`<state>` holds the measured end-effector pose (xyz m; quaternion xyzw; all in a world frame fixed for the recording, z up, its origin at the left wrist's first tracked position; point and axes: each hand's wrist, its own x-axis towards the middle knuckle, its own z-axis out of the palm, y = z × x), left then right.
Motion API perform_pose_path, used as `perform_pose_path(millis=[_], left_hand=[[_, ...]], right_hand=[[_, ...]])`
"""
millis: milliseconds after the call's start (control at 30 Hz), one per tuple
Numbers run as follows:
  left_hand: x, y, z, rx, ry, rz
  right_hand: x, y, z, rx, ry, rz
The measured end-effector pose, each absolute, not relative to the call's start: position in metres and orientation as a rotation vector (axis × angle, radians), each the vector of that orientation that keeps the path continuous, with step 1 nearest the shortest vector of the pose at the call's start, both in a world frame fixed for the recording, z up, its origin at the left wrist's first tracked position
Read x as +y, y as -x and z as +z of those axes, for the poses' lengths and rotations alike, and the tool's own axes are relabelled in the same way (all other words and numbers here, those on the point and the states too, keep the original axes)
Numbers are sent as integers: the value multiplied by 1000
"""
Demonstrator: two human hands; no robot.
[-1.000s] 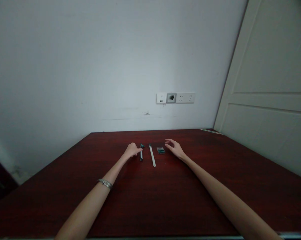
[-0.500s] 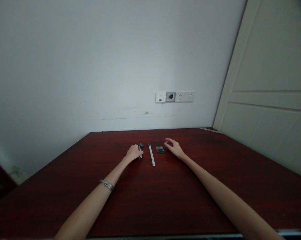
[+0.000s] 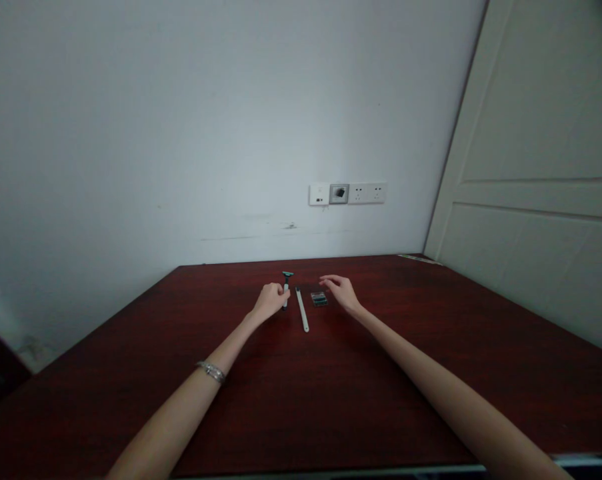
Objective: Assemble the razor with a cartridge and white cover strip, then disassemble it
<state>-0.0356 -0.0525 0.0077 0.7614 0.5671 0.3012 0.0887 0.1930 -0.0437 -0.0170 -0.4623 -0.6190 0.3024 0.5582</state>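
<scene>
My left hand (image 3: 271, 301) is closed around the handle of a razor (image 3: 287, 281), whose head points up and away from me. Just right of it, a long thin white stick with a dark tip (image 3: 302, 311) lies on the table; I cannot make out what it is. Beside that rests a small clear case (image 3: 319, 299) with dark pieces inside, possibly blades. My right hand (image 3: 342, 292) hovers at the case's right side, its fingers apart and bent towards the left, holding nothing.
The dark red wooden table (image 3: 281, 400) reaches back to a pale wall. White sockets (image 3: 367, 193) and a switch plate are set in the wall above the table. A cream panelled door or cupboard side (image 3: 545, 267) stands along the right edge.
My left hand has lifted the razor and turned its head further up and away. My right hand has shifted left, nearer to the clear case. The stick and case stay put.
</scene>
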Motion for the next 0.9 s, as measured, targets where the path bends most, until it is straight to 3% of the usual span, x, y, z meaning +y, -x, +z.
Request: perform_pose_path(millis=[200, 433, 900], left_hand=[[-61, 21, 9, 1482, -2295, 1057], [-82, 1, 18, 1254, -2287, 1106], [-80, 9, 15, 934, -1893, 1016]], right_hand=[[-56, -157, -11, -1199, 1002, 1249], [-79, -149, 4, -1177, 671, 1512], [-82, -143, 12, -1093, 700, 1285]])
